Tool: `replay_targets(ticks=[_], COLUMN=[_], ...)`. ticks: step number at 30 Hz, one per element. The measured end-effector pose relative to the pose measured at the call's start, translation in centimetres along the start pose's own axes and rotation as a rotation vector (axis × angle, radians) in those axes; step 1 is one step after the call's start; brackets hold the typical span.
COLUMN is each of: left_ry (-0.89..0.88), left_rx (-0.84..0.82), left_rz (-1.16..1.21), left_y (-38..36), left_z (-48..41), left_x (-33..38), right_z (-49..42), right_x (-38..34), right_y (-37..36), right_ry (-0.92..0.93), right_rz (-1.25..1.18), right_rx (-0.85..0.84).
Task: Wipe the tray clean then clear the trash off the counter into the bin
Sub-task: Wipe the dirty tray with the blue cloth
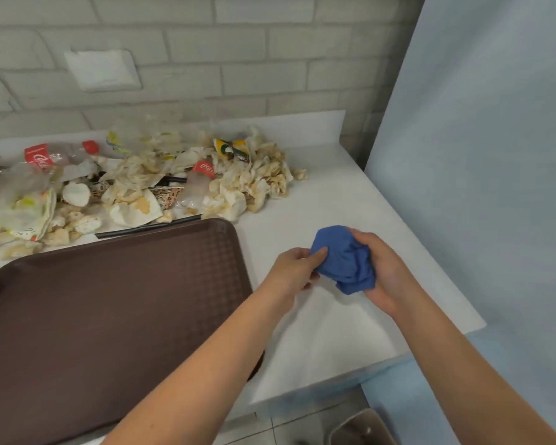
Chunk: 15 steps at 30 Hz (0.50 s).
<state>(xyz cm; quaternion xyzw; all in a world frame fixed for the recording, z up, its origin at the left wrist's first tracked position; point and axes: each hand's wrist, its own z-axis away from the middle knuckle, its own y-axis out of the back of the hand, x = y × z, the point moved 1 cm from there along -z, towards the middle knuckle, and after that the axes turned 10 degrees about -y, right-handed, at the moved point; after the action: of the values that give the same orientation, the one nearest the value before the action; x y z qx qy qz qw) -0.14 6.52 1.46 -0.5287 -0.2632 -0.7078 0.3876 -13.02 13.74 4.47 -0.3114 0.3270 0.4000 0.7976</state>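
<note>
Two Coca-Cola bottles (50, 157) lie amid trash (238, 184); hands bunch blue cloth (345, 260).

counter (328, 200) right: bare | rear: trash heap (135, 184) blocks (possibly touching tray (109, 300))

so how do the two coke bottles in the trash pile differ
The clear plastic cola bottle at far left lies sideways along the wall, red cap showing. The clear plastic cola bottle mid-pile points its base toward the brown plastic tray, its cap hidden. Both look empty, with red labels.
</note>
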Motion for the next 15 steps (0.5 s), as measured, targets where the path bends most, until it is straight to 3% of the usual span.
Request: replay_targets(ticks=[3, 8, 12, 15], left_ry=[0.004, -0.074, -0.138, -0.186], left_rx=[0.035, 0.121, 0.058, 0.032], left_rz=[0.043, 0.133, 0.175, 0.152], left_y=[-2.3, -4.6, -6.9, -8.4], left_z=[-2.3, -5.8, -7.7, -8.6], left_x=[1.0, 3.6, 6.3, 8.6], right_z=[-1.9, -3.9, -5.0, -5.8], right_x=[-1.5, -4.1, -5.4, -6.0], right_y=[2.7, 6.5, 8.8, 9.8], right_ry=[-0.033, 0.105, 0.177, 0.117], right_rz=[0.002, 0.184, 0.223, 0.128], right_rx=[-0.014, 0.054, 0.026, -0.047])
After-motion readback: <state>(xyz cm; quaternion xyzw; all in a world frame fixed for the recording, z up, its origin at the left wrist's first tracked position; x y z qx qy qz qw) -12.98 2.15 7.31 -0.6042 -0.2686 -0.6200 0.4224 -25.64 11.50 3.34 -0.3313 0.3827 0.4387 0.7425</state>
